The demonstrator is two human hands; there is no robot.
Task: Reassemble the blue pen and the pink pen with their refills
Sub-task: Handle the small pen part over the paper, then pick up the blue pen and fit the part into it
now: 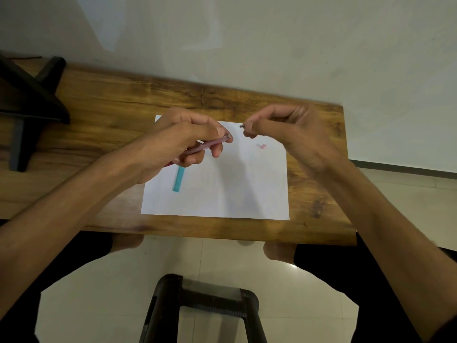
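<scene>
My left hand [184,137] grips the pink pen barrel [210,144], held slanted above a white sheet of paper [222,194]. My right hand [284,129] pinches a small dark piece [241,125], only its tip showing, a short gap right of the barrel's open end. The blue pen [178,179] lies on the paper under my left hand, its upper part hidden. A small pink cap piece [261,146] rests on the paper below my right hand.
The paper lies on a narrow wooden table [99,107] against a pale wall. A dark stand [29,100] sits at the table's far left. A black stool frame [205,305] stands on the tiled floor below the front edge.
</scene>
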